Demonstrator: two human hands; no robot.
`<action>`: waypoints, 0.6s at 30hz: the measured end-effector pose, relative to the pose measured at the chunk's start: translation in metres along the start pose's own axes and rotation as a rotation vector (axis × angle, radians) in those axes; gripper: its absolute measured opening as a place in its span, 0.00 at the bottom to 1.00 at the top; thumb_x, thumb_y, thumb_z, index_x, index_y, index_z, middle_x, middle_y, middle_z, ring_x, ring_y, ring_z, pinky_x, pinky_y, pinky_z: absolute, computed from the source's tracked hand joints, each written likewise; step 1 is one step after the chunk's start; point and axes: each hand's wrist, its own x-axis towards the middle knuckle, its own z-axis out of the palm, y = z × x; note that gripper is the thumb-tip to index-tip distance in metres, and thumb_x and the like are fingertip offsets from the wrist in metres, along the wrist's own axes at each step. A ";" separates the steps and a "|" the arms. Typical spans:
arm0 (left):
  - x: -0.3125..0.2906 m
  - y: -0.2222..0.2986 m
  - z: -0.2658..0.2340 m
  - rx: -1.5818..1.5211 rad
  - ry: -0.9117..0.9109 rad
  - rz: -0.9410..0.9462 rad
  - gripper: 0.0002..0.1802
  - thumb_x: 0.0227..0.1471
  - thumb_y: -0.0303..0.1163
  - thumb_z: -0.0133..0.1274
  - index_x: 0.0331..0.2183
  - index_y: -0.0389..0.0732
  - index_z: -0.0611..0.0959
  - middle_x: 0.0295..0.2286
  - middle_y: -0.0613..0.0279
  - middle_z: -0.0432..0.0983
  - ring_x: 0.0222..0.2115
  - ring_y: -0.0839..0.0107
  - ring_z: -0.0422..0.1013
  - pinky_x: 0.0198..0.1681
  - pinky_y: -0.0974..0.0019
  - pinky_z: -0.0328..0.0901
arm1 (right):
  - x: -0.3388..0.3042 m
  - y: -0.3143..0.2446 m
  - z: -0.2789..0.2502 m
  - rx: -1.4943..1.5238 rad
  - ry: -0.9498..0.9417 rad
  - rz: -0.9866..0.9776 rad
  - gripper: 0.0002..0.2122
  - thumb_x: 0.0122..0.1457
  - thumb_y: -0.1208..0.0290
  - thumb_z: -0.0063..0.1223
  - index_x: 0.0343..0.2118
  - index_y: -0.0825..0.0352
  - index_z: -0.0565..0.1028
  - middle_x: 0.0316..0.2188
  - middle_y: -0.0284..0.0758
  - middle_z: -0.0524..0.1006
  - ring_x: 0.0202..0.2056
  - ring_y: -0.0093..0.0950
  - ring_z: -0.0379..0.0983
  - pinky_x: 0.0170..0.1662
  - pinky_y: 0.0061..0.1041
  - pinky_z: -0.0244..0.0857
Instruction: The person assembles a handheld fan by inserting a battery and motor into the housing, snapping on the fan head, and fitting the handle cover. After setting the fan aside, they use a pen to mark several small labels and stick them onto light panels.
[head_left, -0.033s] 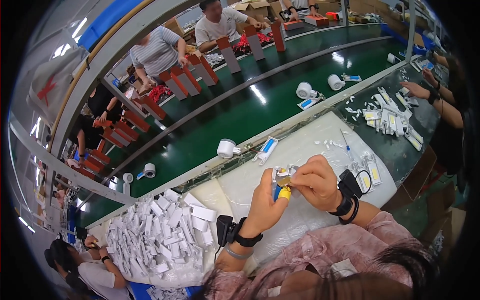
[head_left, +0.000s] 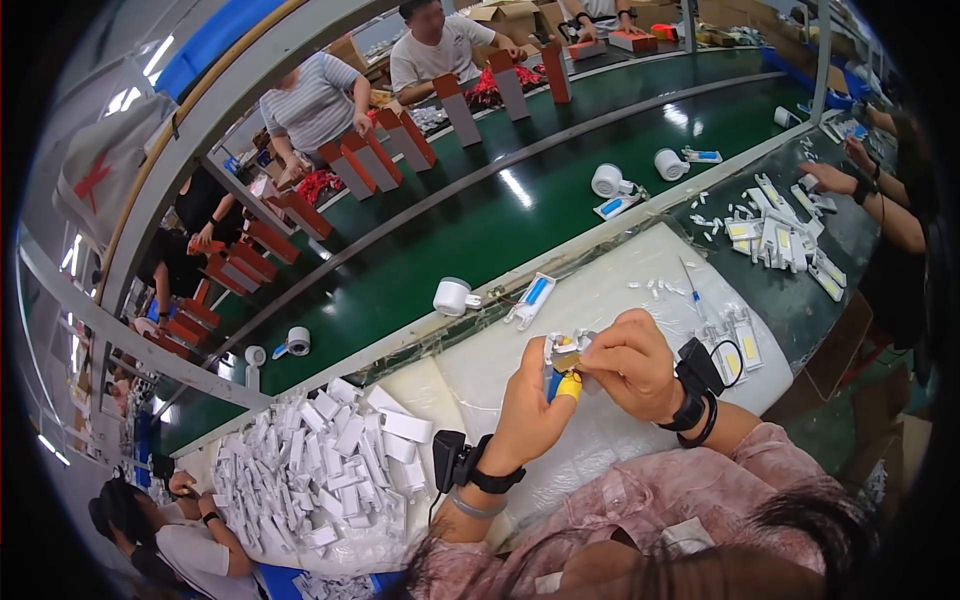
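Note:
A small white plastic lamp part (head_left: 566,343) is held up between my two hands above the padded work surface. My left hand (head_left: 530,408) is closed round it from the left, with a yellow and blue piece (head_left: 569,385) showing at the thumb. My right hand (head_left: 638,368) pinches the part's right side; its fingertips partly hide it. Beyond my hands lies a white lamp panel with a blue strip (head_left: 535,298), beside a round white lamp head (head_left: 454,297). A thin screwdriver with a blue section (head_left: 696,297) rests to the right, near white panels with yellow faces (head_left: 742,345).
At left lies a big pile of white plastic housings (head_left: 330,470). A green conveyor belt (head_left: 420,250) carries more lamps and red-and-grey boxes (head_left: 460,110). Another pile of lamp panels (head_left: 785,235) sits at right, near a co-worker's hand (head_left: 832,178). Metal frame bars cross the left side.

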 end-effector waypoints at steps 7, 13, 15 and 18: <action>-0.002 -0.002 0.002 0.026 0.014 -0.013 0.25 0.48 0.17 0.42 0.51 0.35 0.64 0.31 0.61 0.71 0.26 0.78 0.68 0.29 0.73 0.65 | -0.001 0.000 0.000 0.003 -0.013 0.007 0.12 0.41 0.80 0.67 0.31 0.63 0.79 0.31 0.31 0.76 0.31 0.33 0.66 0.34 0.28 0.61; -0.002 -0.004 0.003 0.055 0.031 -0.008 0.25 0.48 0.18 0.43 0.51 0.35 0.64 0.31 0.62 0.72 0.25 0.78 0.68 0.28 0.73 0.65 | -0.003 0.002 0.001 0.004 -0.019 0.012 0.12 0.41 0.81 0.67 0.31 0.62 0.79 0.31 0.31 0.76 0.31 0.32 0.66 0.35 0.28 0.61; -0.001 -0.005 0.004 0.053 0.039 -0.005 0.25 0.48 0.18 0.43 0.51 0.35 0.64 0.31 0.61 0.72 0.25 0.78 0.68 0.28 0.73 0.65 | -0.003 0.003 0.001 -0.013 -0.009 0.006 0.12 0.41 0.81 0.67 0.31 0.62 0.79 0.31 0.31 0.76 0.31 0.32 0.66 0.35 0.28 0.61; 0.000 -0.006 0.004 0.087 0.046 0.031 0.25 0.48 0.19 0.43 0.51 0.35 0.65 0.30 0.61 0.72 0.25 0.78 0.68 0.28 0.73 0.65 | 0.000 0.002 0.000 -0.022 -0.014 0.007 0.13 0.40 0.82 0.67 0.31 0.62 0.79 0.31 0.31 0.76 0.31 0.33 0.66 0.35 0.28 0.61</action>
